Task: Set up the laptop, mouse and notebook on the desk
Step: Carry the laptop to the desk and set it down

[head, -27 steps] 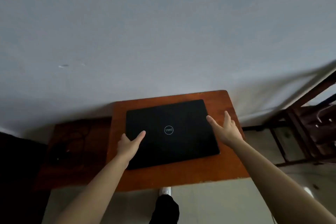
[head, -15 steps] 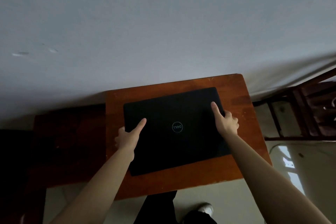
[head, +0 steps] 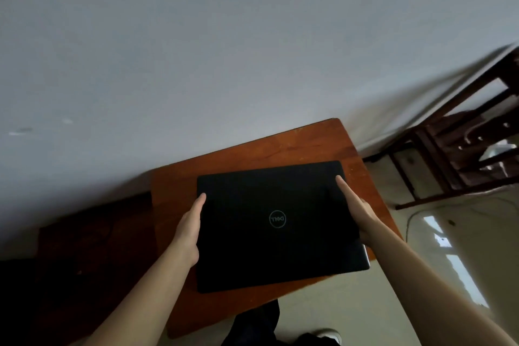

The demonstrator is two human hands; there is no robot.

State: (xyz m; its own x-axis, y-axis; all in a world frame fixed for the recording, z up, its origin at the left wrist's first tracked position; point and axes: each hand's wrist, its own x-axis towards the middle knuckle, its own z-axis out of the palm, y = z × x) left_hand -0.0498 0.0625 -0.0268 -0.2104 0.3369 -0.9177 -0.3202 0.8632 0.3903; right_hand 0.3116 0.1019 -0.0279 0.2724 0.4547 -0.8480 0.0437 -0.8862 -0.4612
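Observation:
A closed black laptop (head: 275,222) with a round logo on its lid is held over a small reddish wooden desk (head: 252,160). The laptop's near right corner reaches past the desk's edge. My left hand (head: 188,230) grips its left side and my right hand (head: 356,208) grips its right side, thumbs lying on the lid. No mouse or notebook can be made out.
A darker wooden surface (head: 92,233) adjoins the desk on the left, in shadow. A dark wooden chair frame (head: 460,149) stands at the right by the grey wall. Glossy pale floor (head: 449,261) lies to the right. My dark trouser leg and white shoe (head: 328,334) are below.
Both hands went from hovering open beside the laptop to gripping its sides. The laptop has come toward me and to the right, with its near corner now past the desk edge.

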